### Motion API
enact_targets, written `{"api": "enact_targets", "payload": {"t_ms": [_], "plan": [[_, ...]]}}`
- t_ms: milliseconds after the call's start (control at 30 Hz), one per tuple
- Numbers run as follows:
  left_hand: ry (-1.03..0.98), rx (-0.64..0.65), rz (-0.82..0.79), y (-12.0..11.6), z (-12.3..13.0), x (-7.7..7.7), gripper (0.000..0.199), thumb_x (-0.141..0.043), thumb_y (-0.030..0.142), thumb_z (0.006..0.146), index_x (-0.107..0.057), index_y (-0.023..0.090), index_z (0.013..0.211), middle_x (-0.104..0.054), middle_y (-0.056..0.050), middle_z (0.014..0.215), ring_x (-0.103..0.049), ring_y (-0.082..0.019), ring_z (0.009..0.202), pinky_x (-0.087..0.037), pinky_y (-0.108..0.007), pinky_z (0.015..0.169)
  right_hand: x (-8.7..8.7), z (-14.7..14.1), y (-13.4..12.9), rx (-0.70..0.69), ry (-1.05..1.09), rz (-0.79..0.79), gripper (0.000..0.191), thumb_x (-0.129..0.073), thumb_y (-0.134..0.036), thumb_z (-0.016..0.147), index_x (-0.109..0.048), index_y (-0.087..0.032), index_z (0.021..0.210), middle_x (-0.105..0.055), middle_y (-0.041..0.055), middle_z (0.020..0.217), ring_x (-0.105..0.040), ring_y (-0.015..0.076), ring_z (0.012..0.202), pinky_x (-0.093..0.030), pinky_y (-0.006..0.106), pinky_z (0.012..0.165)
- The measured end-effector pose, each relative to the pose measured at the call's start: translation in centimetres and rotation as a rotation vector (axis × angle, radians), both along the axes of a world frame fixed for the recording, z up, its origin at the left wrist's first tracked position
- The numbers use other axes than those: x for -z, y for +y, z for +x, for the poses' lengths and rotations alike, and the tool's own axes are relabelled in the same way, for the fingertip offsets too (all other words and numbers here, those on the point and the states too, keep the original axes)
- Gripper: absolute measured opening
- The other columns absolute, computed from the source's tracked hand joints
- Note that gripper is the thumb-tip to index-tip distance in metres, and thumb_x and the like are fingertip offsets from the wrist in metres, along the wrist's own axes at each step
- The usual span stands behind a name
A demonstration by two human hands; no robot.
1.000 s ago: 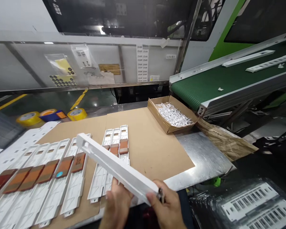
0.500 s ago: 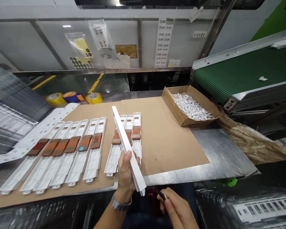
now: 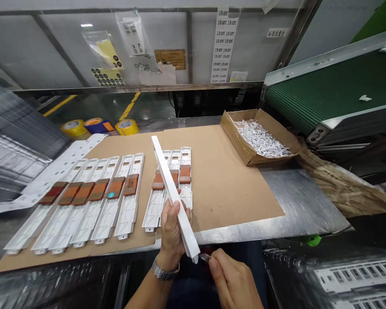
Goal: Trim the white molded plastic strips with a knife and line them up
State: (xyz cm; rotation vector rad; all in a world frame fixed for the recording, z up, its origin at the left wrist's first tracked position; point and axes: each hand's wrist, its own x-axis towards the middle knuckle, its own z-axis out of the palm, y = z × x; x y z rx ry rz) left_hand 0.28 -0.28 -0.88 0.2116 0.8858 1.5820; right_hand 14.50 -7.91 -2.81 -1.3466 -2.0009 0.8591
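Over the front edge of the bench [image 3: 304,201], the left hand [image 3: 172,234] is closed around a long white plastic bar [image 3: 174,199], fingers wrapped about its lower half. A wristwatch [image 3: 164,272] is fitted at the left wrist. The bar is held tilted, with its upper end pointing away from the person and its lower end near the bench edge. It passes above the leftmost of three white moulded panels [image 3: 183,193].

The right hand [image 3: 233,279] is closed in a pinch on a small metal-tipped tool [image 3: 205,256]. The exact tool type cannot be determined, as most of it is hidden by the fingers. Its tip is just beside the lower end of the bar; contact cannot be confirmed.

A cardboard sheet [image 3: 223,189] covers the bench. Each of the three panels carries a brown patch, and they lie side by side on the sheet. Six similar panels [image 3: 125,214] lie in a row to their left. A cardboard tray [image 3: 241,146] of small white pieces [image 3: 260,137] sits at the upper right, beside a green belt conveyor [image 3: 334,86].
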Motion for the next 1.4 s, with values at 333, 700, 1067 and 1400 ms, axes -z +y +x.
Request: {"api": "enact_targets", "payload": {"t_ms": [333, 700, 1067, 1400], "plan": [[0.019, -0.007, -0.009, -0.2, 0.1, -0.2, 0.038, -0.072, 0.035, 0.068, -0.05, 0.021, 0.095, -0.032, 0.011, 0.055, -0.027, -0.002, 0.041, -0.024, -0.012, 0.035, 0.0, -0.1, 0.1, -0.009, -0.058, 0.046, 0.032, -0.03, -0.031, 0.098, -0.041, -0.022, 0.07, -0.049, -0.0047, 0.058, -0.046, 0.009, 0.047, -0.028, 0.021, 0.048], [0.065, 0.002, 0.004, -0.2, 0.2, 0.1, 0.034, -0.07, 0.036, 0.07, -0.05, 0.021, 0.093, -0.033, 0.012, 0.051, -0.027, -0.002, 0.038, -0.022, -0.012, 0.034, 0.0, 0.3, 0.1, -0.049, -0.124, -0.001, 0.035, -0.027, -0.033, 0.099, -0.04, -0.022, 0.069, -0.049, -0.0044, 0.057, -0.046, 0.0095, 0.045, -0.027, 0.022, 0.047], [0.108, -0.031, -0.056, 0.5, -0.7, 0.7, 0.046, -0.069, 0.034, 0.074, -0.048, 0.024, 0.113, -0.067, -0.004, 0.091, -0.058, -0.009, 0.063, -0.048, -0.019, 0.053, -0.4, 0.8, 0.0, -0.133, 0.128, -0.189, 0.037, -0.029, -0.039, 0.097, -0.049, -0.021, 0.072, -0.052, -0.0026, 0.065, -0.052, 0.0103, 0.058, -0.036, 0.02, 0.055], [0.12, -0.024, -0.034, -0.1, -1.3, 0.3, 0.047, -0.073, 0.029, 0.069, -0.04, 0.029, 0.103, -0.064, 0.0, 0.101, -0.06, -0.016, 0.099, -0.051, -0.031, 0.081, 0.4, 1.4, 0.4, 0.161, 0.398, -0.136, 0.03, -0.038, -0.036, 0.095, -0.059, -0.026, 0.114, -0.062, 0.0036, 0.091, -0.06, 0.0148, 0.082, -0.049, 0.023, 0.074]]}}
